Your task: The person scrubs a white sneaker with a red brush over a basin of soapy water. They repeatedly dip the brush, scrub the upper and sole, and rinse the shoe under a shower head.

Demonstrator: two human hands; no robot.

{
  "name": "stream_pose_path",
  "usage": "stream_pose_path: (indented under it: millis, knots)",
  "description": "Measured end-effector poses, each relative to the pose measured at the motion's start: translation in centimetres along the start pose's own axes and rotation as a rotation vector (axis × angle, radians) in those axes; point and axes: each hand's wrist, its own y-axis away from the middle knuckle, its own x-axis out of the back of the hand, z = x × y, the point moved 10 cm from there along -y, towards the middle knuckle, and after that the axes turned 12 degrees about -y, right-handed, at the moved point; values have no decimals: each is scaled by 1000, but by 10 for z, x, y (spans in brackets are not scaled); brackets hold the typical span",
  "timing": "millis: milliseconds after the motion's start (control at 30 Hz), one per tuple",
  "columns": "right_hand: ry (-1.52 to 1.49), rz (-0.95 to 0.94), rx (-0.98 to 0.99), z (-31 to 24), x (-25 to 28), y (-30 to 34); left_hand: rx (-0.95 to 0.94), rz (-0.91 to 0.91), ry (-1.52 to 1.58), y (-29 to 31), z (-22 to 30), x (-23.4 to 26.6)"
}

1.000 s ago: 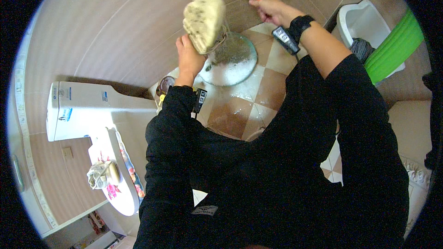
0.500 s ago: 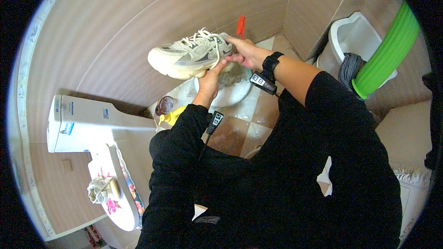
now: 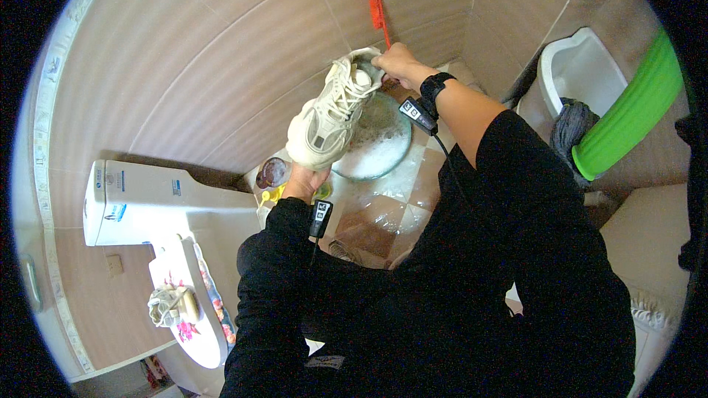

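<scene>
A pale cream and grey sneaker (image 3: 324,121) with white laces hangs tilted over a round basin, toe down toward me and heel up. My left hand (image 3: 304,180) is closed under its toe end; most of the fingers are hidden by the shoe. My right hand (image 3: 404,66) grips the heel collar, its fingers partly out of sight. From that same hand a red-bristled brush (image 3: 377,11) sticks up beside the wall, its handle running into the grip. Below the shoe, the basin (image 3: 372,169) holds white suds.
Wet floor tiles (image 3: 380,210) carry foam around the basin. A brown bowl (image 3: 273,172) and a yellow item (image 3: 271,195) sit left of it. A white toilet (image 3: 147,199) stands left, another sneaker (image 3: 166,306) on its lid. At right are a white fixture (image 3: 549,74), grey cloth (image 3: 571,125) and green tube (image 3: 630,110).
The sneaker has swung from lying sideways to toe-down toward me, turning its opening into view. My left hand moved down and left with the toe. The brush rose slightly with my right hand.
</scene>
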Motion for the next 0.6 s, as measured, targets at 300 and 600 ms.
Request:
stream_pose_path:
  millis: [300,600]
  knots:
    - [-72,-8,19,4,-16,-4,244,-225,347,37,22,-69]
    - [55,-48,20,7,-17,3,185,-253,393,43,29,-94]
